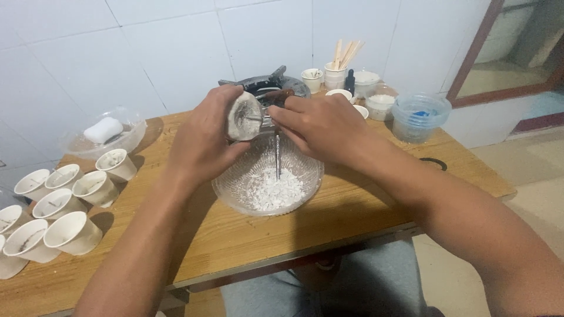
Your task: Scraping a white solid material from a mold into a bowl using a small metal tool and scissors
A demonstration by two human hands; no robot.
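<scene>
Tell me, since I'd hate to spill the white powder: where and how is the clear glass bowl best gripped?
Grip the glass bowl by its outer rim on opposite sides, from the left and right. It is wide, shallow and open-topped, so level support at the rim keeps the white powder in.

White powder (271, 192); ribbed clear glass bowl (232, 186)

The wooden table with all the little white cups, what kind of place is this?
Probably a small home workshop for plaster or moulding work: a wooden table against a white tiled wall, rows of white paper cups, and a clear glass bowl of white powder.
</scene>
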